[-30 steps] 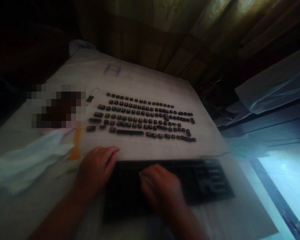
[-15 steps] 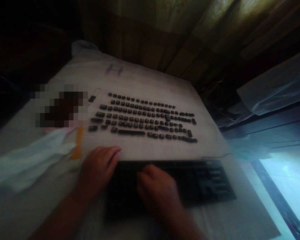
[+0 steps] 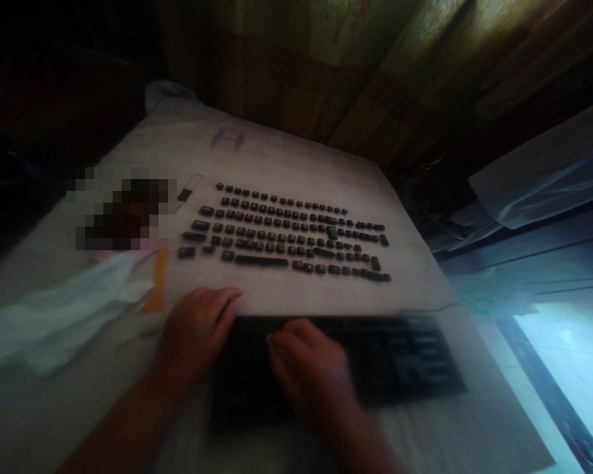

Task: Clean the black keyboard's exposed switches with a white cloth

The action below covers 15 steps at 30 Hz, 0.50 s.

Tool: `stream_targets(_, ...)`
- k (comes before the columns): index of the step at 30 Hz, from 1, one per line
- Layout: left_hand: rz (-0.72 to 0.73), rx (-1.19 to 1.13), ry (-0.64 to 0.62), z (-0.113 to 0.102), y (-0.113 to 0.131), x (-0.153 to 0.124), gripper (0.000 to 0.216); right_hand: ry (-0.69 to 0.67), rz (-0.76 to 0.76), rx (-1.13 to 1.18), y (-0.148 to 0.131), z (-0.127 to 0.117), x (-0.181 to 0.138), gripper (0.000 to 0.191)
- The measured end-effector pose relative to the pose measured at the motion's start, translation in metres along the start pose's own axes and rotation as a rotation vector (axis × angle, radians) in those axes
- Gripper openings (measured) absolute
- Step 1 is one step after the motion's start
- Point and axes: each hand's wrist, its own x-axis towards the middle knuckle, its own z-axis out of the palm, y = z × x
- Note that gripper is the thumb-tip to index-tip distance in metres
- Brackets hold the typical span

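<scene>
A black keyboard base (image 3: pixel 405 355) lies near the front of a white-covered table (image 3: pixel 286 164). My left hand (image 3: pixel 197 329) rests at the keyboard's left end, fingers curved over its top-left corner and holding it. My right hand (image 3: pixel 306 368) lies on the middle of the keyboard, fingers curled and pressed down on it; anything under the fingertips is hidden and blurred. Beyond the keyboard, several rows of loose black keycaps (image 3: pixel 286 234) are laid out on the cloth in keyboard order.
A crumpled white cloth (image 3: pixel 54 316) lies at the left, with an orange strip (image 3: pixel 157 280) beside it. A small wire keycap puller (image 3: pixel 185 192) sits left of the keycap rows. Dark curtains hang behind the table. Plastic-covered shelving (image 3: pixel 538 178) stands to the right.
My right hand has slid a little leftwards along the keyboard. The left hand has stayed at the keyboard's left end.
</scene>
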Motion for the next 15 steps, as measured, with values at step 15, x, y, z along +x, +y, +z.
stream_targets(15, -0.019, -0.006, -0.006, 0.0011, 0.0008, -0.0012, 0.035, -0.14, -0.072, -0.249, -0.0091, 0.007, 0.0042, 0.015)
